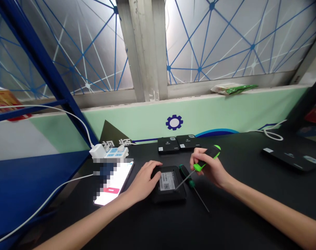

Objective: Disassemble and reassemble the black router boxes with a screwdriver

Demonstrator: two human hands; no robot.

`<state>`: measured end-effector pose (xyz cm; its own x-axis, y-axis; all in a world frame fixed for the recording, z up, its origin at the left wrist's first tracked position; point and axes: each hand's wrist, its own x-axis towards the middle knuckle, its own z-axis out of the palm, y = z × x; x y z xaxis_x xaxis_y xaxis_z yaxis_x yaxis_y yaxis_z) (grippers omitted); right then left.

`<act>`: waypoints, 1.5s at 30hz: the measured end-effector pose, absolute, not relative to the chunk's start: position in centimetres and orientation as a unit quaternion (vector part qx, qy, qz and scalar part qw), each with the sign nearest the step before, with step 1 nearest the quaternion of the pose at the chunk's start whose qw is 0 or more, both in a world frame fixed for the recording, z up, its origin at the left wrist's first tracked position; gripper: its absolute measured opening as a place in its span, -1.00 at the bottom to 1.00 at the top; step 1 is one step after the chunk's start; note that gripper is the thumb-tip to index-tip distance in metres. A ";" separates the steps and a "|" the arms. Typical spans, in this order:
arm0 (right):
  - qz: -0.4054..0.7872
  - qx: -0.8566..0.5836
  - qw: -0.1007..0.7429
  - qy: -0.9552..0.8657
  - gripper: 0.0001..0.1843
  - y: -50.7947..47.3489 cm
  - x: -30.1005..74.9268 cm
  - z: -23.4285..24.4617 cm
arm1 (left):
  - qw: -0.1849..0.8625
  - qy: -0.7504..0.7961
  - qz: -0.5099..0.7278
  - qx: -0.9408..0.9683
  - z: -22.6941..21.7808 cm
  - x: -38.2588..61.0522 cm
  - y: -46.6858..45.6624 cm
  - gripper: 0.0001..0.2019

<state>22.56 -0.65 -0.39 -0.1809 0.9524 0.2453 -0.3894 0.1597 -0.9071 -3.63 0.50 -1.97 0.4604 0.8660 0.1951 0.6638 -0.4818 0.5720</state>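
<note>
A black plastic box [172, 198], with a white printed label [168, 181] facing up, lies on the dark table. My left hand [147, 178] grips its left side, thumb along the top and fingers at the far left corner. In my right hand [213, 170] is a black and bright-green screwdriver [209, 157], held at a slant. Its shaft runs down to the left, and the tip meets the box near the label's lower right corner. A second, dark-green screwdriver [191, 182] lies just right of the box, its shaft pointing towards me.
Two black boxes [168, 145] stand side by side near the wall. Another flat black box [290, 159] lies at the right. Left of my hand are a lit phone [113, 194], a power strip [117, 151] and a white cable [50, 192]. A green packet [233, 89] rests on the sill.
</note>
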 end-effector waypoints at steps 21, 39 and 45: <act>0.583 -0.297 0.587 -0.478 -0.71 -0.4 22.6 -0.5 | 0.137 0.464 0.248 0.839 -2.2 -4.3 0.5 -0.68; 0.590 -0.353 0.571 -0.448 -0.69 0.4 23.0 -0.8 | 0.127 0.461 0.237 0.846 -2.4 -4.2 0.8 -0.66; 0.545 -0.373 0.589 -0.467 -0.70 0.1 22.5 -0.9 | 0.122 0.458 0.236 0.848 -2.4 -4.4 0.8 -0.66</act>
<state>22.53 0.13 -0.87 -0.0286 0.9894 0.1426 -0.2925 0.1281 -0.9476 -4.36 0.76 -2.43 0.4680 0.8351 0.2891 0.7197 -0.5500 0.4236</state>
